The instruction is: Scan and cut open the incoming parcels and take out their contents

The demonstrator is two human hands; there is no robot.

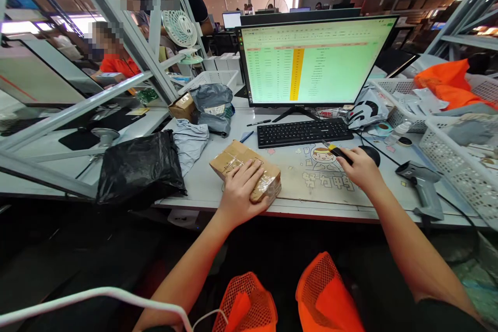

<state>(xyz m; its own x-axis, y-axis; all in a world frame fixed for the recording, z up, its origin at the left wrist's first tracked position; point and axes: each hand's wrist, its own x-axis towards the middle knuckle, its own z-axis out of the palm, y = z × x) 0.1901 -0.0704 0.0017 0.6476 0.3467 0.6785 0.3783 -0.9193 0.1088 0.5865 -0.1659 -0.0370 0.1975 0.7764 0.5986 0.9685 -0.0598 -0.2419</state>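
A taped cardboard parcel (246, 169) lies at the near edge of a cluttered warehouse desk (202, 181), left hand (239, 192) spread flat on top; right hand (358, 168) pinches a yellow-black box cutter (335, 150) beside the keyboard (303, 132).

The cardboard parcel (243, 168) is a flat brown box wrapped in clear shiny tape; it lies closed and skewed on the desk's front edge, left of the keyboard. The utility knife (333, 150) is small, yellow and black; it points toward the keyboard, just beside the mouse.
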